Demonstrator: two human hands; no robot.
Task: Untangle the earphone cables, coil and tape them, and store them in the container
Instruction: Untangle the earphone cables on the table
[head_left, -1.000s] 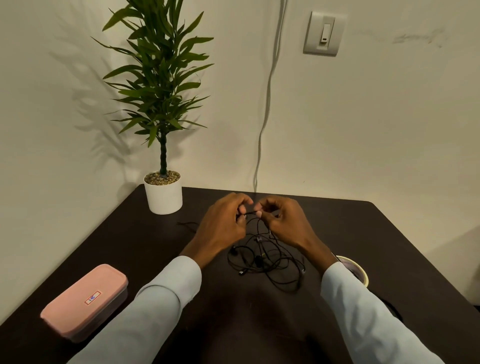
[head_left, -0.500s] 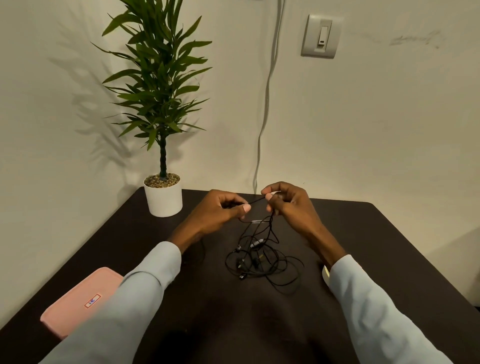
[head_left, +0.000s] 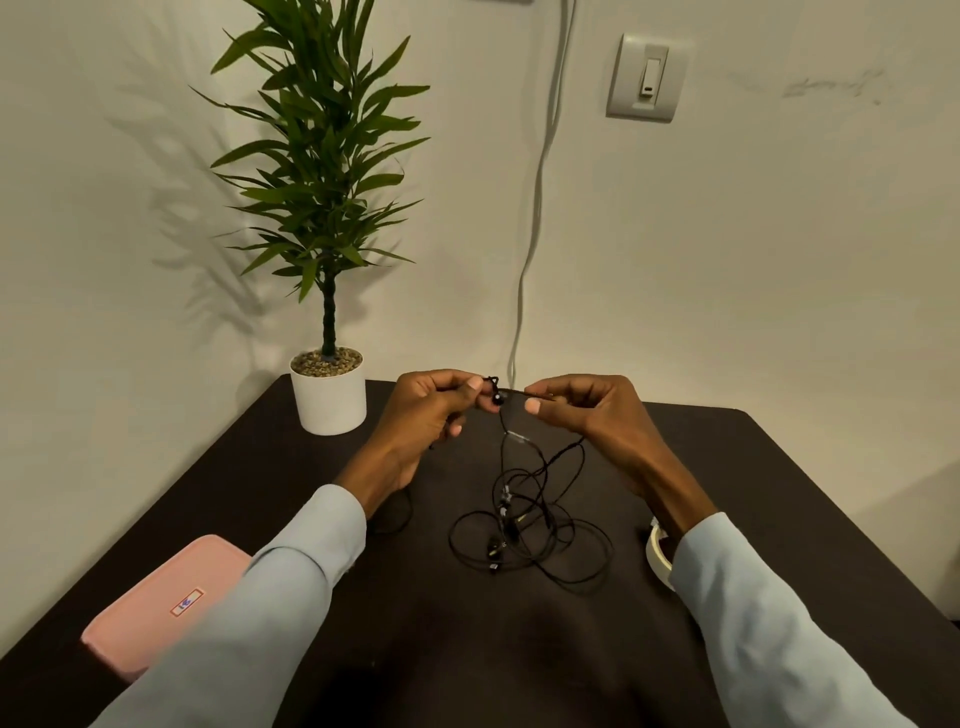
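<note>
I see both hands raised above the dark counter (head_left: 779, 467), close to each other. The left hand (head_left: 421, 415) pinches a black earphone cable (head_left: 540, 499) between thumb and fingers, and the right hand (head_left: 592, 415) pinches the same cable just beside it, so each grip is grasping the cable. A small earbud (head_left: 497, 399) hangs between them. The rest of the cable lies tangled on the counter below. A closed pink container (head_left: 171, 603) lies at the left. A tape roll (head_left: 655, 556) shows partly behind the right sleeve.
</note>
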